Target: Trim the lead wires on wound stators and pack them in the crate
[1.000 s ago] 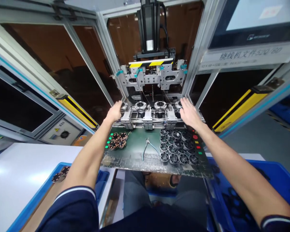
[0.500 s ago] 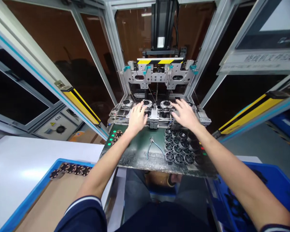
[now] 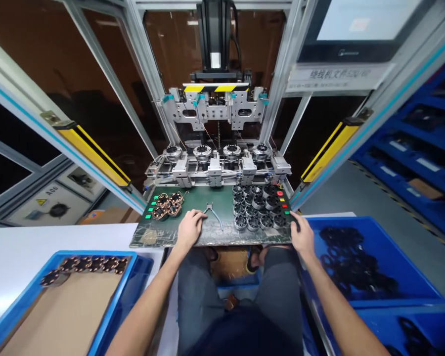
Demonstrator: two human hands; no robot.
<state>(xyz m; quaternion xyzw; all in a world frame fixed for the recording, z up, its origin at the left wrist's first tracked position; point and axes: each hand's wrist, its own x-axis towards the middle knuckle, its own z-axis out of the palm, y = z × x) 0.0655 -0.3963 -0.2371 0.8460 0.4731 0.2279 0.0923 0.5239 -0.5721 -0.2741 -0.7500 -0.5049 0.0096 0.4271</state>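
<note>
My left hand [image 3: 191, 228] rests at the front of the green work surface, its fingers closed at the left handle of the blue-handled pliers [image 3: 215, 217]. The pliers lie flat, with their jaws away from me. At the right edge my right hand [image 3: 302, 234] has its index finger stretched to a green button [image 3: 287, 212], touching or just over it; nothing is held in it. Left of the pliers are several copper-wound stators [image 3: 167, 204]. Several unwound black-and-silver stator cores [image 3: 252, 210] stand stacked to the right.
Behind the surface, the winding machine [image 3: 215, 170] carries several cores on its holders, with thin wires above. Yellow light-curtain posts [image 3: 96, 153] flank the opening. A blue tray [image 3: 133, 262] with wound stators is at left, a blue bin [image 3: 385, 232] of black parts at right.
Both hands have drawn back from the machine's holders to the front of the work surface, the left to the pliers, the right to the green button. My view has turned right.
</note>
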